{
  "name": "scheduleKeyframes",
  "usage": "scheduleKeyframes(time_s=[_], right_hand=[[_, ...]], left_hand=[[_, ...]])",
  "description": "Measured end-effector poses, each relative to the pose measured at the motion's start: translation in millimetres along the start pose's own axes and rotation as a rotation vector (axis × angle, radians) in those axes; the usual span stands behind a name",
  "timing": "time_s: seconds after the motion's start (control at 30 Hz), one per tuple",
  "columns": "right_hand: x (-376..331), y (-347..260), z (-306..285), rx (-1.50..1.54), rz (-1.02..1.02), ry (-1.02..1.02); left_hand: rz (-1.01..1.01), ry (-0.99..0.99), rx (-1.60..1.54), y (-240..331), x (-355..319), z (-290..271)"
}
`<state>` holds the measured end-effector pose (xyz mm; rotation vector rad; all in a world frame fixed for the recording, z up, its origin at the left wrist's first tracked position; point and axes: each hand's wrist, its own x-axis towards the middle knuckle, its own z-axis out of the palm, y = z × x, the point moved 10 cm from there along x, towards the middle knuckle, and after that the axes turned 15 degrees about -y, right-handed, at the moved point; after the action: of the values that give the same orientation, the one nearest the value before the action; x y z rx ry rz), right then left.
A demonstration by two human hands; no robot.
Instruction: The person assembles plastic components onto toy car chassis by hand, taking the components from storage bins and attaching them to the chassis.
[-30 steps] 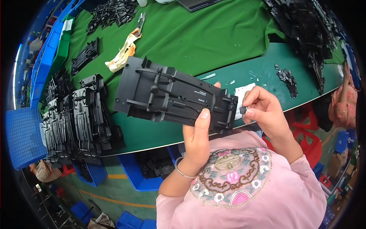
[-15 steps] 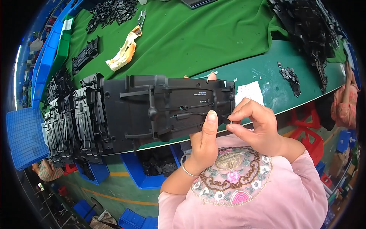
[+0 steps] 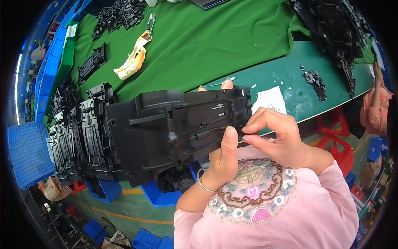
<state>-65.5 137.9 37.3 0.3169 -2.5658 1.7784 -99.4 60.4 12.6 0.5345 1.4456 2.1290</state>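
left hand (image 3: 222, 159) clamps large black plastic moulding (image 3: 174, 128) from below, thumb on face, held above table edge (image 3: 315, 112). right hand (image 3: 275, 137) pinches its right end, fingertips closed. white paper slip (image 3: 271, 99) just beyond. yellow-white rag (image 3: 132, 60) on green cloth (image 3: 215, 37).

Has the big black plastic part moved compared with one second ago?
Yes. The black plastic part has come toward the person, off the green cloth, and turned level; the left hand holds it.
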Motion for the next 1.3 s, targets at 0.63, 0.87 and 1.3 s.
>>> scheduleKeyframes(time_s=[0.63,0.87,1.3], right_hand=[[6,6,5,0.040,-0.003,-0.063],[6,6,7,0.025,-0.017,-0.066],[-2,39,-11,0.285,0.156,0.032]], left_hand=[[0.075,-0.003,0.050,3,0,-2],[0.079,0.012,0.040,3,-2,-2],[0.105,0.006,-0.065,-10,-5,-24]])
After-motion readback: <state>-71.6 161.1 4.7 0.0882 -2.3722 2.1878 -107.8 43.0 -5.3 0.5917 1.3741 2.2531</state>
